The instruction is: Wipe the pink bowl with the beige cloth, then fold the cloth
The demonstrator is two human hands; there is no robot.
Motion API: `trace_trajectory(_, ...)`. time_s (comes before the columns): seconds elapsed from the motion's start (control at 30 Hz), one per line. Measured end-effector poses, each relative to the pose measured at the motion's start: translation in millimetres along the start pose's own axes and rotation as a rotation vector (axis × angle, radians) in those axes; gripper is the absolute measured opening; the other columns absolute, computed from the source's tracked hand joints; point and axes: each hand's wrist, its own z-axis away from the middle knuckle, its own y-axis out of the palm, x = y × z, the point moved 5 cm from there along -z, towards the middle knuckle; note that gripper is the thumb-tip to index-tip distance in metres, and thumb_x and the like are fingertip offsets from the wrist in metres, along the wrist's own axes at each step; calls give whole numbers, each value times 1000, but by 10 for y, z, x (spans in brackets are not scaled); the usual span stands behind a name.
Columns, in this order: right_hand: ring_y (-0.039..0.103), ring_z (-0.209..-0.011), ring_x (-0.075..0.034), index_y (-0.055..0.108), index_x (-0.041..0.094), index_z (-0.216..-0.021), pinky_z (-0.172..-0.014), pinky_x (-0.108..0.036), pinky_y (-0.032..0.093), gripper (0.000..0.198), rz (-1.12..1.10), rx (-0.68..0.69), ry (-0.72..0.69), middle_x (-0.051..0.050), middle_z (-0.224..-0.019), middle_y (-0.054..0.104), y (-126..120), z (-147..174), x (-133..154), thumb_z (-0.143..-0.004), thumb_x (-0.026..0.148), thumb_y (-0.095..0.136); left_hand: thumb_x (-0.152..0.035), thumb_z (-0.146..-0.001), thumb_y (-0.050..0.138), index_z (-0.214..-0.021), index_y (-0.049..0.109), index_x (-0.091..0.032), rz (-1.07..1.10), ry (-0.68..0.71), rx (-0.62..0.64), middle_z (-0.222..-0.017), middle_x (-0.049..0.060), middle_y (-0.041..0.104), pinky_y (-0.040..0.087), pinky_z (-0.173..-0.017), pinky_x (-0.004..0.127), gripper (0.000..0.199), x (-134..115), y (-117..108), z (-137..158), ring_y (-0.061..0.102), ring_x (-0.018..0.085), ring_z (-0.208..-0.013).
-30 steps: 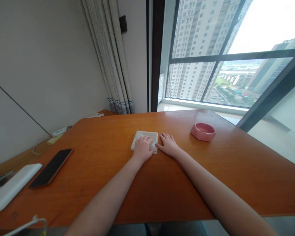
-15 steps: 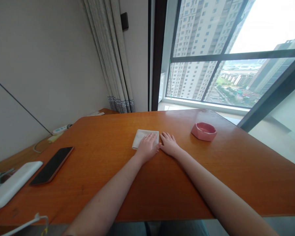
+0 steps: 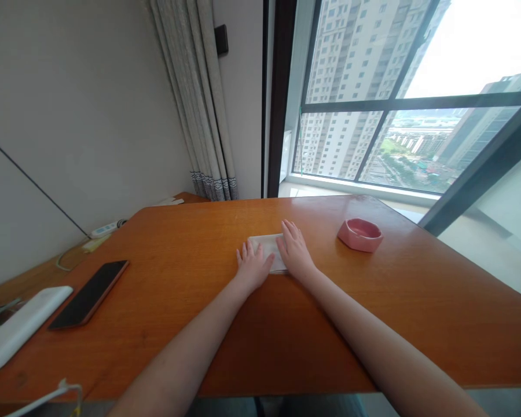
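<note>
A folded white cloth [image 3: 268, 245] lies flat on the wooden table [image 3: 182, 249] in front of me. Resting over its left edge is my left hand [image 3: 252, 267], fingers spread and palm down. My right hand [image 3: 294, 250] lies along the cloth's right edge with its fingers stretched forward and the thumb over the cloth. Neither hand grips it. Parts of both side edges are hidden under my hands.
A pink ashtray [image 3: 360, 234] stands on the right of the table. To the left lie a black phone [image 3: 90, 294] and a long white device [image 3: 24, 327]. A white cable [image 3: 47, 397] hangs at the front left edge. Behind are a curtain [image 3: 200, 104] and a window.
The cloth has shifted a little right and toward me. My left hand has moved from its middle to the left edge; my right hand has come onto the right edge.
</note>
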Motion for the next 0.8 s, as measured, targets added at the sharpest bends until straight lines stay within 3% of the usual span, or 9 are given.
trace_trajectory(0.13, 21, -141, -26, 31, 13, -144, -113, -44, 21, 59, 62, 234, -39, -10, -150, 30, 210, 118, 155, -95, 44, 24, -43, -94, 15, -148, 20, -22, 2, 160, 31, -156, 7, 13, 9, -112, 56, 57, -129, -3, 53, 9, 26, -143)
trace_trajectory(0.27, 23, -140, -28, 32, 17, -144, -113, -45, 19, 60, 186, 364, -24, -8, -150, 31, 330, 225, 160, -95, 48, 23, -43, -94, 15, -148, 21, -21, -77, 159, 32, -155, 6, 17, 9, -113, 56, 58, 62, -14, -55, 16, 25, -142)
trace_trajectory(0.47, 22, -140, -28, 32, 15, -144, -115, -45, 17, 67, 196, 424, -34, -7, -151, 28, 43, 403, -91, -89, 52, 33, -51, -92, 19, -145, 29, -19, -96, 180, 30, -154, 8, 21, 10, -114, 53, 62, 195, -29, -105, 17, 24, -142)
trace_trajectory(0.63, 30, -137, -24, 45, 25, -137, -113, -38, 25, 60, 104, 438, -2, -6, -147, 37, -499, 690, -782, -81, 45, 43, -49, -92, 24, -144, 30, -19, -86, 176, 15, -153, 10, 22, 11, -113, 54, 61, 181, -33, -90, 17, 26, -142)
trace_trajectory(0.8, 33, -135, -21, 53, 26, -125, -110, -38, 28, 58, 85, 443, 93, -12, -143, 41, -1045, 1084, -1785, -73, 49, 42, -49, -92, 25, -143, 32, -20, -74, 180, -1, -153, 10, 23, 11, -113, 54, 60, 179, -34, -85, 19, 26, -142)
